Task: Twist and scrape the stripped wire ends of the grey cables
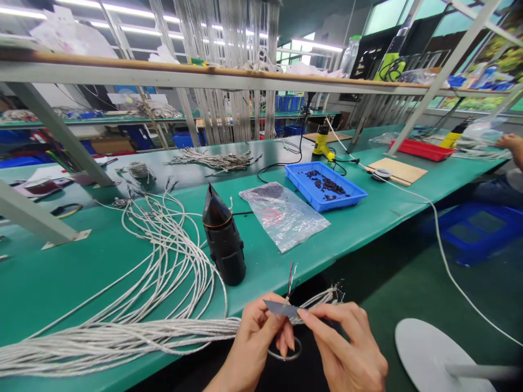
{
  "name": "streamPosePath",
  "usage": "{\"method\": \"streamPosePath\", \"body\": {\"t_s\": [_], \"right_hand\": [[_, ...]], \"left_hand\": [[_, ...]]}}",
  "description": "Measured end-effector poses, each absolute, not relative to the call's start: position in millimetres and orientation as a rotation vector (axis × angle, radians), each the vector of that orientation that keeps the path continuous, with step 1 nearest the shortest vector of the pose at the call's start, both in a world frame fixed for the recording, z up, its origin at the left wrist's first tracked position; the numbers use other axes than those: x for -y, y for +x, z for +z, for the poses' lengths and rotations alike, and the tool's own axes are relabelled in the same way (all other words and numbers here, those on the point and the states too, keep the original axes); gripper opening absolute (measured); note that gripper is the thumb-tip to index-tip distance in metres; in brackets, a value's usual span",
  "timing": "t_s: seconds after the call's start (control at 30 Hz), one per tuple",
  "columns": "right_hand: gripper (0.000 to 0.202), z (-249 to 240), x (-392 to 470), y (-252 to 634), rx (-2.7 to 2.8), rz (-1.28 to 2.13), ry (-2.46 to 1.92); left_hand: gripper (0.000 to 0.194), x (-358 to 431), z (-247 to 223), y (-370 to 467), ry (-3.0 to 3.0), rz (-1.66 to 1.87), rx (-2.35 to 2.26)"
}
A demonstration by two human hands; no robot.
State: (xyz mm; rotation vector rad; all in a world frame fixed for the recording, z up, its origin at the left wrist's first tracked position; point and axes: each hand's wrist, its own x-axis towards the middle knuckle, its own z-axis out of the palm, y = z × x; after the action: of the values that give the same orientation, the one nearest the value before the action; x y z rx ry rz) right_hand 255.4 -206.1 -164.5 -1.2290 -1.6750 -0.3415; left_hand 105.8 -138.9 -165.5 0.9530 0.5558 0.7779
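Note:
My left hand (259,335) is closed on a light cable whose split end, with thin red and white wires (291,280), sticks up above the fingers. Between my two hands lies a small flat grey blade-like piece (281,308). My right hand (347,340) pinches its right end; its left part rests across my left fingers. A loop of cable (286,356) hangs below my left hand. Behind the hands, a thick bundle of whitish cables (163,340) runs along the table's front edge, its stripped ends to the right. A black cylindrical holder (224,239) stands upright nearby.
On the green table (269,267) are a clear plastic bag (286,218), a blue tray (359,197) of small dark pieces, a yellow heat gun (322,142), a red tray (425,151) and wooden boards. A person's hand (510,142) shows far right. A white round base (429,354) stands lower right.

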Motion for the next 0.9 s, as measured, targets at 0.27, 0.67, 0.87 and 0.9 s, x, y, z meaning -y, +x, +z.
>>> {"method": "streamPosePath", "body": {"t_s": [0.27, 0.67, 0.87, 0.9], "right_hand": [[0.029, -157.9, 203.1, 255.0, 1.670, -0.332, -1.211], [0.029, -158.3, 204.1, 253.3, 1.682, -0.308, -1.233], [0.031, -156.0, 203.9, 254.0, 1.707, -0.315, -1.238], [0.030, -155.4, 203.9, 253.8, 1.707, -0.321, -1.238]], "left_hand": [[0.032, 140.2, -165.3, 103.9, 1.115, 0.796, -0.649], [0.030, 141.4, -166.2, 102.2, 1.296, 0.857, -0.707], [0.032, 142.5, -161.2, 102.6, 1.258, 0.817, -0.701], [0.032, 142.5, -161.5, 102.7, 1.273, 0.816, -0.706]]}}
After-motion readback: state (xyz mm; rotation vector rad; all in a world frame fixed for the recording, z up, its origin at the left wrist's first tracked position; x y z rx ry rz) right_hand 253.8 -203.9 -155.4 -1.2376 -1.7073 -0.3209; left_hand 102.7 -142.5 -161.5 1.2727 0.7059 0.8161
